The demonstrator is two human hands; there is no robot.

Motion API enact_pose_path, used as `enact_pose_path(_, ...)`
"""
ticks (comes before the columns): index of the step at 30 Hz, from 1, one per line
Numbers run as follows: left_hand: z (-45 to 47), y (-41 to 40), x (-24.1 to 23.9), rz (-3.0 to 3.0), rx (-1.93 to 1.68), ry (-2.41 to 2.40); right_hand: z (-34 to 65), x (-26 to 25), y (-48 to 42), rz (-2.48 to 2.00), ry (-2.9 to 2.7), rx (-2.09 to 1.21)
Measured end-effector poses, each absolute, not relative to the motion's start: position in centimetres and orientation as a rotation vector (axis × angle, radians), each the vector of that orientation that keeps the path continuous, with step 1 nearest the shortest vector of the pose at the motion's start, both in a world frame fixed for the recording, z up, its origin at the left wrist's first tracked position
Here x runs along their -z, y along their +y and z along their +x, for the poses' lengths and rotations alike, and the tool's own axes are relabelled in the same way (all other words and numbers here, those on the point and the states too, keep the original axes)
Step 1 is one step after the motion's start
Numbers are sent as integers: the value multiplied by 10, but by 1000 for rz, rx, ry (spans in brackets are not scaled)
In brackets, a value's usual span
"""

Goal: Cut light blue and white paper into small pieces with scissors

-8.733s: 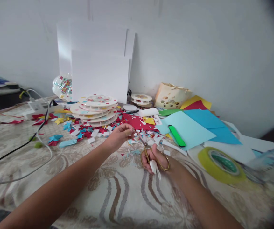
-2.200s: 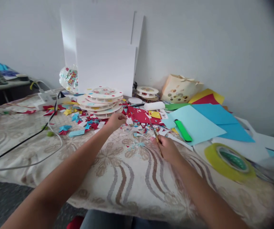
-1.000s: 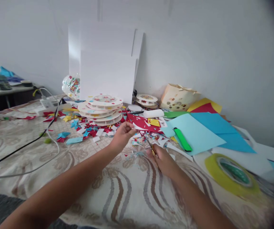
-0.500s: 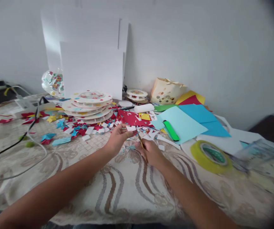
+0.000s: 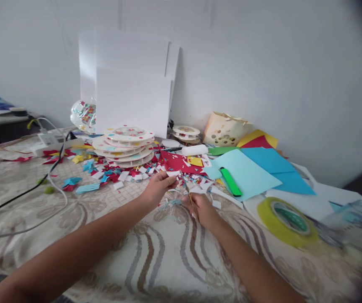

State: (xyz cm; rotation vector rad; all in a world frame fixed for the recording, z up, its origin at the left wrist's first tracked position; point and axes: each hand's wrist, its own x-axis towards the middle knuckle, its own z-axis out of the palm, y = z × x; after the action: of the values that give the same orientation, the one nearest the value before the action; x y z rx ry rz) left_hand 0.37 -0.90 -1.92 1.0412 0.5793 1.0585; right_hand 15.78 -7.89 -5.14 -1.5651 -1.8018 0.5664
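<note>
Between the fingertips of my left hand (image 5: 158,189) is a small piece of white paper (image 5: 173,173). My right hand (image 5: 201,208) is closed round a pair of scissors (image 5: 186,185), whose blades point up and away from me, close to the paper's right end. Whether the blades touch the paper I cannot tell. Small white paper scraps (image 5: 199,183) lie just beyond the scissors, and light-blue scraps (image 5: 173,203) are on the cloth between my hands. A red sheet (image 5: 177,162) with bits of paper on it lies farther back.
Stacked white discs (image 5: 127,147) stand behind a pile of coloured cut paper (image 5: 105,174). To the right are a green cutter (image 5: 230,182), blue sheets (image 5: 265,162) and a yellow tape roll (image 5: 286,221). Cables (image 5: 53,176) cross the left side. White boards (image 5: 133,101) lean against the wall.
The view has shifted slightly, so the table's things sit lower and farther right. The white paper in my left hand now appears more edge-on. Both hands keep their holds.
</note>
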Motion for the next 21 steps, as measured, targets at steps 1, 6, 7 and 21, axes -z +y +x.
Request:
enact_pose_path(1,3,-8,19,1061,-1055,582,158,53,-78,-1556,-1771,-580)
enact_pose_path(6,-1,-6,15,1264,-1050,641,162,53,-77,-1568,-1705,-612)
enact_pose_path(7,-2,-6,14,1324,-1052,661,163,50,-79,-1573,-1736,-602)
enact_pose_path(21,-3,-21,5,1790,-976,838,156,40,-85,-1537,-1893,-557)
